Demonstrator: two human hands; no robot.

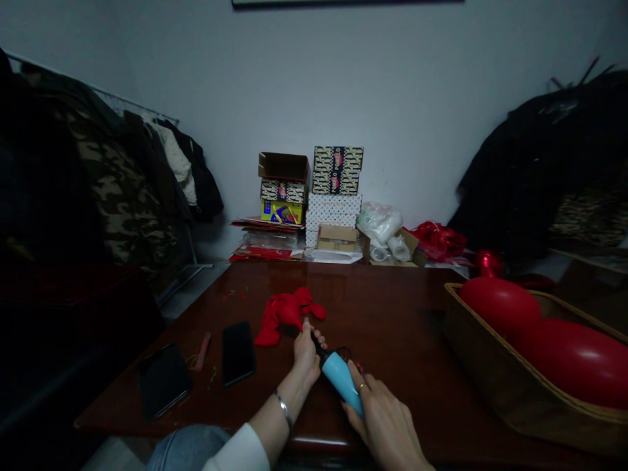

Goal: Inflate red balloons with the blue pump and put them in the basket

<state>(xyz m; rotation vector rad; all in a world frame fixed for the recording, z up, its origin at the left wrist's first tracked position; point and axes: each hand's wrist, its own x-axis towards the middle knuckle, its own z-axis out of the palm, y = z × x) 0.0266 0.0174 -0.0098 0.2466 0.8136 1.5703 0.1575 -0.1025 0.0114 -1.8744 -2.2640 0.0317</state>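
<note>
My right hand (385,418) grips the light blue body of a hand balloon pump (342,379), which lies tilted over the near edge of the dark wooden table (392,307). My left hand (307,350), with a bracelet on the wrist, pinches something at the pump's black nozzle; a red balloon seems to be there, but it is too small to tell. Just beyond the left hand lies a pile of limp red balloons (287,313).
A wicker basket (505,379) at the right holds inflated red balloons (564,353). A phone (238,352), a tablet (163,379) and a pink stick (203,350) lie at the left. Boxes (333,190) and bags stack against the far wall. Clothes hang on both sides.
</note>
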